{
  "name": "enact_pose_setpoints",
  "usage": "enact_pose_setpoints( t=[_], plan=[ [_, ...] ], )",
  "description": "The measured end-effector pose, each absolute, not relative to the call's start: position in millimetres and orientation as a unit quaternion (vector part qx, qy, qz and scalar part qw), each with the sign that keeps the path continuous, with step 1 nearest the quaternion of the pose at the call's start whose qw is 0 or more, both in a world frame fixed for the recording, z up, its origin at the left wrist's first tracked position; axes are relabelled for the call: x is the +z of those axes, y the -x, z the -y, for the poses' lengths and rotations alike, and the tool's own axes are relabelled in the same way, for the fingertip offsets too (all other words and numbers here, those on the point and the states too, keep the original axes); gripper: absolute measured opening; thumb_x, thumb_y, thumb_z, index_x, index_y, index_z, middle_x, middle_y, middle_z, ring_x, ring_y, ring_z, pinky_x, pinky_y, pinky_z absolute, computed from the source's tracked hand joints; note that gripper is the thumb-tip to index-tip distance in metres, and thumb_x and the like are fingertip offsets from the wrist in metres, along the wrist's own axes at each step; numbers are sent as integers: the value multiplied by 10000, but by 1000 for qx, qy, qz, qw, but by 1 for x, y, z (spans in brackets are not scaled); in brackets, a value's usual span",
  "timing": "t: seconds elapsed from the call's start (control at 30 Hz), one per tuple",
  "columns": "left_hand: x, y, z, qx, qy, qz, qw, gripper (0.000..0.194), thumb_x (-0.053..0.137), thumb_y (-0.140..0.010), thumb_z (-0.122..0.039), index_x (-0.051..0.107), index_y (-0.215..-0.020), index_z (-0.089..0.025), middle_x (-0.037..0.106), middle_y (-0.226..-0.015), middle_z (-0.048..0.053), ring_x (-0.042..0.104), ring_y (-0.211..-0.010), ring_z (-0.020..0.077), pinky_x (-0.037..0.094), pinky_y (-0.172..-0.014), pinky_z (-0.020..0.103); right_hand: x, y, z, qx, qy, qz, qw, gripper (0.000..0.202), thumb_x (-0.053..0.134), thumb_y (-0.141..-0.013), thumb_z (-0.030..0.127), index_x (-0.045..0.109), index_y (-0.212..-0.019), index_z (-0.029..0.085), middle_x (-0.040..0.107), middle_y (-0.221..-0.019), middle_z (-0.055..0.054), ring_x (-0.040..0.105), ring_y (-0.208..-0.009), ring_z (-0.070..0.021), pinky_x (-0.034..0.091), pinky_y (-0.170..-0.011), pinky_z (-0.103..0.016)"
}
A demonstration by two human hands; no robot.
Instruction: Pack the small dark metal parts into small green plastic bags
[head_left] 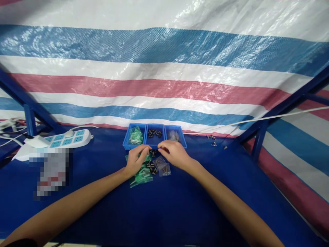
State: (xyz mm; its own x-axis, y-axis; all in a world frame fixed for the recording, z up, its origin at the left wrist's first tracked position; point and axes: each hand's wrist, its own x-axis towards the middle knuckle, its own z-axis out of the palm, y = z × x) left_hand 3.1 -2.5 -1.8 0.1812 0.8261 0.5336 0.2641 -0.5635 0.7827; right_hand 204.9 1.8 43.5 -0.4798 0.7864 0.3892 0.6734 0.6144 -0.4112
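Note:
My left hand [136, 160] hovers over green plastic bags [142, 176], its thumb and index finger brought together; anything between them is too small to make out. To its right, my right hand [175, 154] is closed too, fingertips curled near the front edge of the middle blue bin [155, 144]. What those fingers hold, if anything, is hidden. Between and below the hands lie small dark screw-like parts [152, 168] and clear bags with thin metal pieces [162, 166]. More dark parts [154, 132] rest inside the middle bin.
The left bin [125, 142] holds green bags [136, 136]; the right bin [183, 140] holds clear bags [174, 135]. Loose small screws [214, 144] lie at the back right. A white power strip [68, 139] and a pixelated object [54, 171] are on the left.

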Motion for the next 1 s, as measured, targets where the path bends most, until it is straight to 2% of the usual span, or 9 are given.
enact_pose_setpoints(
  t=[0.07,0.13,0.5,0.7,0.77,0.87,0.93,1.0],
  plan=[
    [-2,-3,3,521,-713,-381,274,253,466,-930,-311,646,-873,-144,561,-598,-19,453,-442,64,386,-514,208,35,-201,1,91,419,875,225,30,620,-822,163,634,-839,182,607,-750,-11,565,-676,-140,385,-607,-242],
    [-2,-3,3,523,-710,-381,278,255,465,-930,-315,644,-875,-142,558,-593,-18,448,-436,64,380,-499,207,25,-197,2,65,427,877,210,29,650,-802,166,635,-825,175,594,-747,-19,557,-659,-145,368,-579,-247],
    [-3,-3,4,534,-705,-367,288,238,456,-936,-298,632,-889,-145,544,-614,-22,451,-441,56,381,-502,205,-9,-181,7,27,395,885,244,197,614,-858,299,631,-1014,180,592,-957,-56,582,-687,-133,439,-588,-244],
    [-4,-3,4,541,-707,-362,277,238,447,-939,-293,632,-896,-151,551,-631,-19,456,-454,64,397,-519,213,-17,-178,9,-9,364,895,257,179,479,-921,202,653,-886,180,587,-862,-43,568,-691,-118,428,-579,-218],
    [-3,-2,4,551,-706,-369,248,244,437,-941,-296,633,-900,-156,573,-676,-2,494,-511,84,418,-554,225,-16,-176,10,-13,370,883,289,195,456,-927,188,644,-875,176,592,-855,-47,564,-676,-116,422,-569,-219],
    [0,-1,4,570,-711,-366,186,235,447,-931,-316,626,-907,-166,624,-822,45,588,-756,153,469,-710,279,-11,-177,11,11,382,838,389,189,450,-929,199,634,-892,175,603,-870,-63,577,-700,-130,443,-603,-235],
    [3,-1,3,560,-730,-356,163,221,486,-910,-344,620,-938,-171,636,-917,68,588,-909,195,467,-820,329,-6,-180,11,39,385,796,465,168,467,-919,206,630,-887,180,596,-855,-62,563,-655,-126,451,-599,-246],
    [5,-2,3,529,-752,-357,165,223,539,-883,-357,616,-979,-171,642,-957,74,589,-940,205,464,-847,339,-1,-182,11,62,384,758,523,139,491,-904,204,626,-877,183,587,-841,-58,523,-576,-111,447,-562,-254]
  ],
)
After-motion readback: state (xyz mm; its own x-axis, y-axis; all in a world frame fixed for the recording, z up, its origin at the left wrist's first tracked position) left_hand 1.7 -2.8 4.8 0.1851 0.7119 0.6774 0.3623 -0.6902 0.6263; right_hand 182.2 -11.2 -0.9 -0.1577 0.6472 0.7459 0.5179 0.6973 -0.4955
